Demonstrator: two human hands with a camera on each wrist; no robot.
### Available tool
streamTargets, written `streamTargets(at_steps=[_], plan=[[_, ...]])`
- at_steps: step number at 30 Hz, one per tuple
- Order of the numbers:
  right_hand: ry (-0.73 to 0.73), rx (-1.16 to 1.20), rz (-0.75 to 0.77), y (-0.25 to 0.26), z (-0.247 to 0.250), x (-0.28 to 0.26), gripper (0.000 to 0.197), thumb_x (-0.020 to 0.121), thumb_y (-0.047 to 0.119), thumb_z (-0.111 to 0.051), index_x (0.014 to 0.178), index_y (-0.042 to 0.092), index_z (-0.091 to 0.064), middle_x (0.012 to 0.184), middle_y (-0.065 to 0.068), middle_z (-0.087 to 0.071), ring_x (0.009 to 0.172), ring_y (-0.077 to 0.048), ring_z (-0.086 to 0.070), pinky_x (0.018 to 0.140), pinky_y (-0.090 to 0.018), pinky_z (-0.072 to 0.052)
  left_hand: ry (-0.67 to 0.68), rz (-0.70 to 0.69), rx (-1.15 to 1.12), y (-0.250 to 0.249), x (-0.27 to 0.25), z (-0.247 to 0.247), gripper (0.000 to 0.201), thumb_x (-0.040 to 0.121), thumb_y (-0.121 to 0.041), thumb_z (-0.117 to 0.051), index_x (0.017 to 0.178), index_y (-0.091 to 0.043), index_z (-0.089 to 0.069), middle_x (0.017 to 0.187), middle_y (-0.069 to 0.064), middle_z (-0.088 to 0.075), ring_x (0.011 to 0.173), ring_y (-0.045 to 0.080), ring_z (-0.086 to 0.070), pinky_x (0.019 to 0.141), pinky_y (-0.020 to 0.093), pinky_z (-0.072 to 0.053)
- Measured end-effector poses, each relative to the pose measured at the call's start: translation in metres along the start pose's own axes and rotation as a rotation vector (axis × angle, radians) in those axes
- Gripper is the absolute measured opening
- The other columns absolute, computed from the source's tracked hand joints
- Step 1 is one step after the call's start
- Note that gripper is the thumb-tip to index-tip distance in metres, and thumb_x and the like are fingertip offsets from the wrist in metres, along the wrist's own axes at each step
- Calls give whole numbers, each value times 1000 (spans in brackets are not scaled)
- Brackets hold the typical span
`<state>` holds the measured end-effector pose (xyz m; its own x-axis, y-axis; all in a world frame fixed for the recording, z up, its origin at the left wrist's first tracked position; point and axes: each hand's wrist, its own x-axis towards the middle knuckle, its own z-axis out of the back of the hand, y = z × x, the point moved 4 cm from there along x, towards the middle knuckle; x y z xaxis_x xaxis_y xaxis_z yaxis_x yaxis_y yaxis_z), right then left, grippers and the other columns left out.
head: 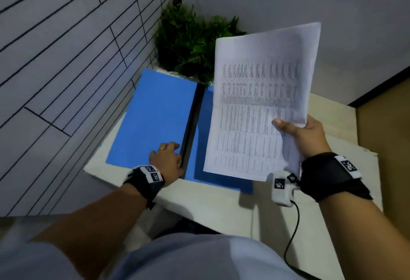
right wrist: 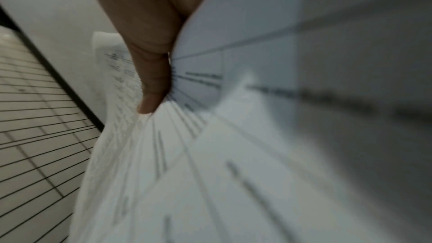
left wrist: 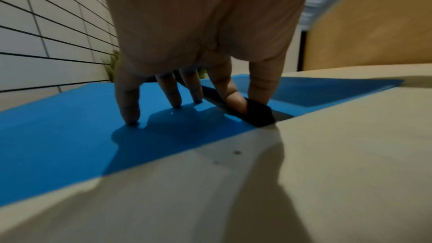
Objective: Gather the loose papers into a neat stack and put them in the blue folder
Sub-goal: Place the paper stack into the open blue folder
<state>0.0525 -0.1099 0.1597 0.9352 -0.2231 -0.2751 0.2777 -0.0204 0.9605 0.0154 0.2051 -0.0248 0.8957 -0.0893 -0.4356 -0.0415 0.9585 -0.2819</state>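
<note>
On the pale table (head: 221,204), the blue folder (head: 153,115) is lying open, its two covers spread flat to either side of a black spine strip (head: 192,122). The left hand (head: 166,157) is resting on the near end of the left cover, beside the spine. In the left wrist view the fingers (left wrist: 128,106) are reaching down almost straight, with their tips pressing on the blue cover, while the thumb and the neighbouring finger are meeting the near end of the black strip; whether they are pinching it or only touching it cannot be told.

The right hand (head: 304,133) is holding the papers (head: 259,102) raised above the right cover, pinching them at their right edge with the thumb on the printed face and the other fingers behind. The sheets are standing tilted, clear of the folder, and in the right wrist view their edges are fanning slightly under the thumb.

Judged from this layout, gathering is largely complete: no loose sheet is showing on the table, and all visible paper is in one bundle. Squaring appears less finished, since the edges are not lying flush. Remaining steps, as an estimate, are lowering the bundle onto the right cover, aligning it against the spine, and closing the left cover over it. A potted plant (head: 193,42) is standing at the far corner.
</note>
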Motion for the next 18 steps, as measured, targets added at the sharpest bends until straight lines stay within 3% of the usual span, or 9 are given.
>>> streamTargets(at_steps=[3, 5, 7, 9, 11, 14, 16, 18], plan=[[62, 88, -86, -34, -16, 12, 38, 82, 0, -70, 119, 4, -64, 111, -9, -72, 102, -22, -71, 85, -29, -57, 26, -20, -69, 2, -23, -15, 16, 78, -33, -66, 67, -26, -57, 140, -6, -42, 131, 24, -36, 87, 39, -36], [129, 115, -164, -63, -25, 19, 42, 82, 2, -69, 123, 6, -62, 119, -9, -70, 110, -23, -67, 96, -36, -52, 40, -39, -144, 7, -27, -13, 11, 80, -37, -68, 74, -28, -65, 136, -4, -45, 128, 24, -38, 91, 42, -41], [159, 107, -265, -93, -31, 22, 45, 82, 6, -70, 126, 7, -61, 122, -9, -68, 112, -25, -66, 98, -42, -50, 23, -31, -230, 19, -28, -5, 17, 83, -40, -70, 86, -23, -73, 130, 0, -49, 125, 26, -42, 97, 42, -43], [135, 82, -365, -123, -33, 23, 43, 83, 6, -70, 125, 8, -61, 119, -9, -69, 109, -27, -67, 90, -42, -54, -54, 57, -288, 37, -26, 5, 24, 84, -40, -71, 97, -21, -73, 129, 5, -50, 125, 29, -42, 102, 41, -42], [76, 69, -442, -147, -32, 21, 45, 82, 2, -70, 126, 8, -61, 121, -9, -68, 111, -31, -64, 89, -45, -53, -163, 204, -278, 58, -26, 17, 32, 84, -38, -70, 111, -21, -68, 135, 8, -47, 129, 35, -39, 103, 45, -41], [-51, 9, -469, -165, -29, 24, 43, 83, -4, -68, 125, 3, -59, 120, -11, -65, 105, -32, -62, 83, -41, -55, -223, 447, -242, 91, -28, 28, 52, 83, -35, -68, 131, -20, -55, 147, 12, -38, 134, 40, -34, 104, 50, -39], [-87, -172, -428, -165, -28, 31, 42, 85, 9, -69, 125, 4, -55, 121, -13, -63, 102, -30, -62, 92, -42, -52, -216, 544, -252, 110, -29, 33, 68, 78, -35, -70, 139, -16, -46, 146, 18, -39, 131, 44, -37, 105, 51, -37], [-110, -356, -402, -159, -29, 33, 49, 89, 21, -65, 130, 4, -45, 117, -10, -58, 93, -23, -57, 86, -32, -48, -243, 582, -281, 120, -28, 38, 72, 73, -38, -71, 135, -11, -45, 136, 21, -48, 121, 46, -48, 100, 51, -42]])
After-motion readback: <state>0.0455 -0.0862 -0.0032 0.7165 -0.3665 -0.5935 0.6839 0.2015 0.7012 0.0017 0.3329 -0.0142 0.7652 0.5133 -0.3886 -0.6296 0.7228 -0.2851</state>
